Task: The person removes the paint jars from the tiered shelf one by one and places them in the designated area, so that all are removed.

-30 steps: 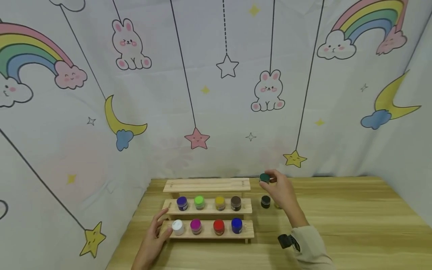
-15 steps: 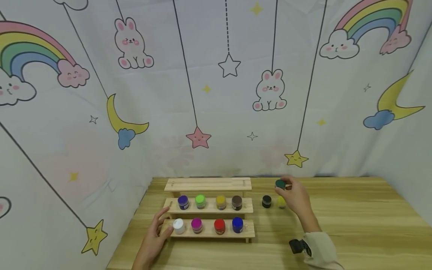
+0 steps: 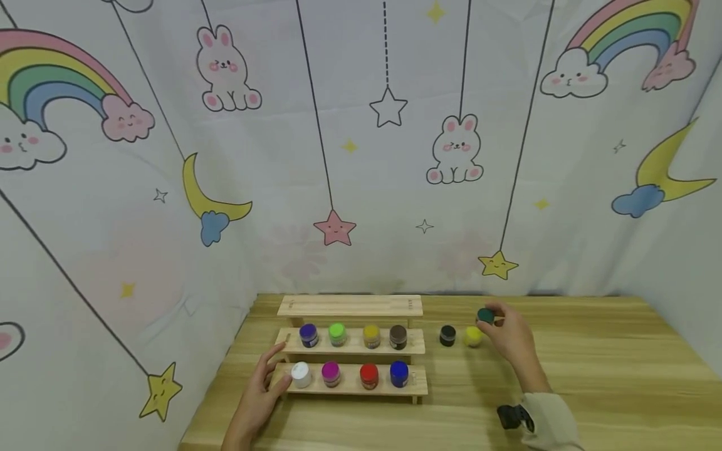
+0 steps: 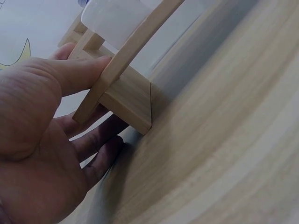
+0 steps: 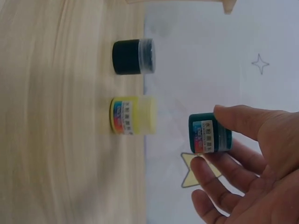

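Note:
Between thumb and fingers, my right hand (image 3: pixel 512 343) pinches a dark green paint jar (image 5: pixel 205 134), held above the table. To its left on the table stand a yellow paint jar (image 3: pixel 473 337) and a black paint jar (image 3: pixel 447 336). My left hand (image 3: pixel 261 389) grips the left end of a three-tier wooden rack (image 3: pixel 350 305). The left wrist view has the thumb on the shelf edge and the other fingers round the end support. A white paint jar (image 3: pixel 301 374) sits near that thumb.
On the lowest tier are magenta (image 3: pixel 331 374), red (image 3: pixel 369 376) and blue (image 3: pixel 399 374) jars. Purple (image 3: pixel 308 335), light green (image 3: pixel 337 334), ochre (image 3: pixel 371 336) and brown (image 3: pixel 398 337) jars line the middle tier. A printed curtain (image 3: pixel 383 188) hangs behind the table (image 3: pixel 609 369).
My right hand has carried the dark green jar to the right and down, from beside the rack to past the yellow jar. The left hand stays on the rack.

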Motion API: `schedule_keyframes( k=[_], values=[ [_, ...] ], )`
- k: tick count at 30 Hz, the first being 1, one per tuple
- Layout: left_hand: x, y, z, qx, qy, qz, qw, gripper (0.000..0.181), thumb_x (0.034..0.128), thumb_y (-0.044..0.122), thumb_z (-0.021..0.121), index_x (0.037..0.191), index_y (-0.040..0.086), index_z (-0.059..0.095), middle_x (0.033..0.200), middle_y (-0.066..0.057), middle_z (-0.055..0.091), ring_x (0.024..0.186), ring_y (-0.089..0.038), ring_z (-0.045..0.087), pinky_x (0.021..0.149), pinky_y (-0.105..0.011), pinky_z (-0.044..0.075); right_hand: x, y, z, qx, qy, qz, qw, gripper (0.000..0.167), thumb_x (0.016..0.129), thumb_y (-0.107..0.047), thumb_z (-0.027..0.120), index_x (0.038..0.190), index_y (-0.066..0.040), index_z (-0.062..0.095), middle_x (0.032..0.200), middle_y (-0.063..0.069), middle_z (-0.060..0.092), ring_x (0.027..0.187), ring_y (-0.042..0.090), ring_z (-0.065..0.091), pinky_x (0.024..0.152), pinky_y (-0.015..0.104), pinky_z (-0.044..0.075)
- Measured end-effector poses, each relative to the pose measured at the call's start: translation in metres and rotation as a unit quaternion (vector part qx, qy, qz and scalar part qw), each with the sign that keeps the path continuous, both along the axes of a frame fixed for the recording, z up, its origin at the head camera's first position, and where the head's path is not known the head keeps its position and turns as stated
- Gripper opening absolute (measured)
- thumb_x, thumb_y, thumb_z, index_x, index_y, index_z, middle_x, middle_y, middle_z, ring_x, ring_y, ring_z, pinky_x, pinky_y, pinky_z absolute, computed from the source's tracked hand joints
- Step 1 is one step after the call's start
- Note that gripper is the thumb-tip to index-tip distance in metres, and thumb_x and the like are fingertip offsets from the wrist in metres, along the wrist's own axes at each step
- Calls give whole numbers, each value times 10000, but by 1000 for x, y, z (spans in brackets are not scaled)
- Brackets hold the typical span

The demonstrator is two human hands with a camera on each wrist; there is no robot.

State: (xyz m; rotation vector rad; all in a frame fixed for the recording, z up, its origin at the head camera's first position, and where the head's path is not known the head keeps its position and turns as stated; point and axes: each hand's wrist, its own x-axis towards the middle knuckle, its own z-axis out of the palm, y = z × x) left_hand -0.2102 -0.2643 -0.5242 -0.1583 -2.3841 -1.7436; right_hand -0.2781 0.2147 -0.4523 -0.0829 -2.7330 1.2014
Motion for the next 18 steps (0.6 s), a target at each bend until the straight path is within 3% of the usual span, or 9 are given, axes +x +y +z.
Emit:
schedule_keyframes(
  k=[11, 18],
  values=[
    [-2, -1, 2, 17, -59, 6, 10000, 619, 954, 90, 671, 1502, 130, 386, 1549, -222, 347, 1372, -469, 366, 1124, -693, 193, -1, 16, -17, 112, -14, -53, 9999, 460, 924, -128, 693, 1299, 98, 551, 1248, 341, 584, 1045, 456, 606, 865, 564, 500],
    [0, 0, 0, -140, 139, 8, 9998, 613, 947, 34, 661, 1492, 122, 395, 1555, -210, 346, 1342, -483, 385, 1080, -725, 256, 0, 25, -25, 184, -69, -5, 9998, 458, 899, -116, 701, 1279, 106, 571, 1231, 340, 601, 1024, 452, 629, 864, 563, 508]
  ],
)
